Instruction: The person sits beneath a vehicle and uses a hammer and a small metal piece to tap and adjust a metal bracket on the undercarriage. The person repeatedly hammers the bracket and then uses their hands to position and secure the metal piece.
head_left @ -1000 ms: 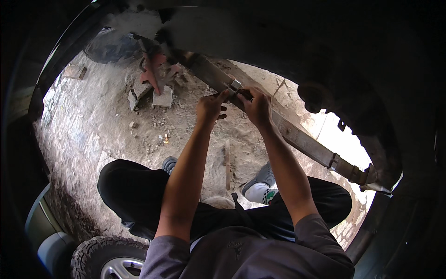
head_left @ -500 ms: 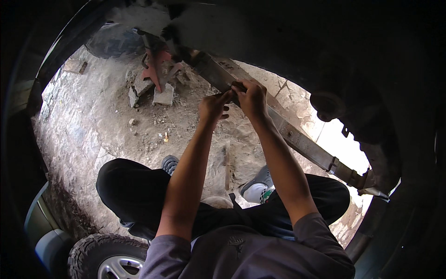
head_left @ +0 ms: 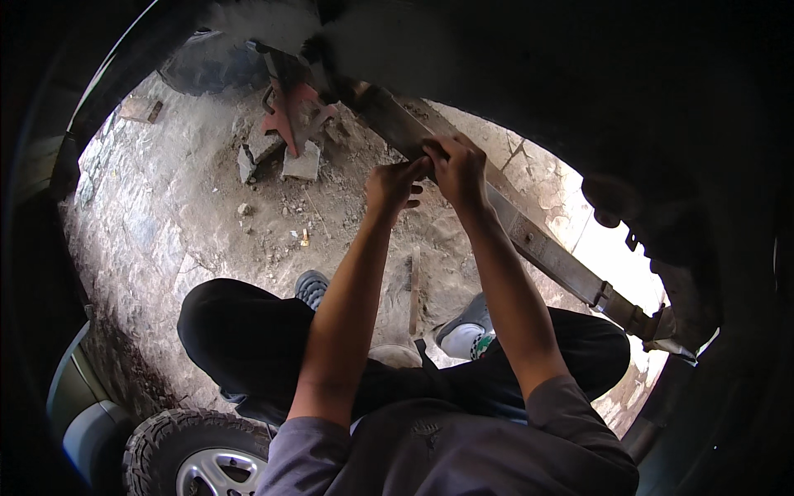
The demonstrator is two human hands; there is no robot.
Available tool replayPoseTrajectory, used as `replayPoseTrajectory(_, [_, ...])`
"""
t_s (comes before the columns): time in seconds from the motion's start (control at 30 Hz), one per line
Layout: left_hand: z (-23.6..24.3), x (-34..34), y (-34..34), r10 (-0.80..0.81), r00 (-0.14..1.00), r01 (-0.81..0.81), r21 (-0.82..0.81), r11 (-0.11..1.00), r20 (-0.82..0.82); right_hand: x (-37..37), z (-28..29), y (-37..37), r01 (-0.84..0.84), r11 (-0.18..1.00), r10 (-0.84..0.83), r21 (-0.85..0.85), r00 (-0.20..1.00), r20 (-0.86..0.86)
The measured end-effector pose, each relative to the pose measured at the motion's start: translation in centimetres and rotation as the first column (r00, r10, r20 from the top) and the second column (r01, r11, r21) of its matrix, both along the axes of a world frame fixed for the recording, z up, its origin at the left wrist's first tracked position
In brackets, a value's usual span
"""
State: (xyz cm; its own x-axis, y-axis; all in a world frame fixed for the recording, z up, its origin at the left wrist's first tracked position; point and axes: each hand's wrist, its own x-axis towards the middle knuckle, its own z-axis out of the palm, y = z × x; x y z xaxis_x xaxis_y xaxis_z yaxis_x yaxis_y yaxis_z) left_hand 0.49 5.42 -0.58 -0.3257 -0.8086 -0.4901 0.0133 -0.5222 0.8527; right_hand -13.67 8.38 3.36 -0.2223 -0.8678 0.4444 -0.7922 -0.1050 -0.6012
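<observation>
Both of my arms reach forward to a long metal leaf spring (head_left: 550,252) that slants from the upper middle down to the right. My left hand (head_left: 392,192) is at its near side, thumb and index finger pinched together and the other fingers curled. Right beside it, my right hand (head_left: 463,174) lies over the bar with bent fingers, its fingertips meeting those of the left. Whatever sits between the fingertips is small and hidden. Metal clamps (head_left: 604,295) wrap the spring farther down its length.
Dark vehicle bodywork (head_left: 513,66) surrounds the view. A red jack stand (head_left: 284,120) stands beyond my hands, near a broken concrete block (head_left: 301,161). A wheel with a chunky tyre (head_left: 165,446) is at lower left. A wooden strip (head_left: 415,289) lies between my feet on dirty ground.
The whole view has shifted slightly, so the scene sits a little farther right. My hands stay together at the same stretch of the leaf spring, with only slight finger movement.
</observation>
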Motion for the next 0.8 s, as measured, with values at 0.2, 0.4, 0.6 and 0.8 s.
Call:
replayPoseTrajectory(0.2, [0.3, 0.4, -0.2, -0.030, 0.999, 0.029, 0.031, 0.999, 0.043, -0.4, -0.4, 0.7, 0.017, 1.000, -0.018, -0.013, 0.997, -0.071])
replayPoseTrajectory(0.4, [0.3, 0.3, 0.0, -0.036, 0.999, 0.036, 0.034, 0.999, 0.000, -0.5, -0.1, 1.3, 0.013, 1.000, -0.011, 0.021, 0.996, -0.091])
replayPoseTrajectory(0.6, [0.3, 0.2, 0.2, -0.052, 0.999, 0.052, 0.019, 0.998, -0.011, -0.2, 0.0, -0.4, -0.028, 0.998, 0.025, 0.050, 0.998, 0.054])
replayPoseTrajectory(0.8, [-0.4, 0.6, -0.1, 0.005, 1.000, -0.005, 0.015, 1.000, -0.010, -0.9, 0.1, 1.3, -0.004, 0.997, -0.001, 0.073, 0.998, 0.065])
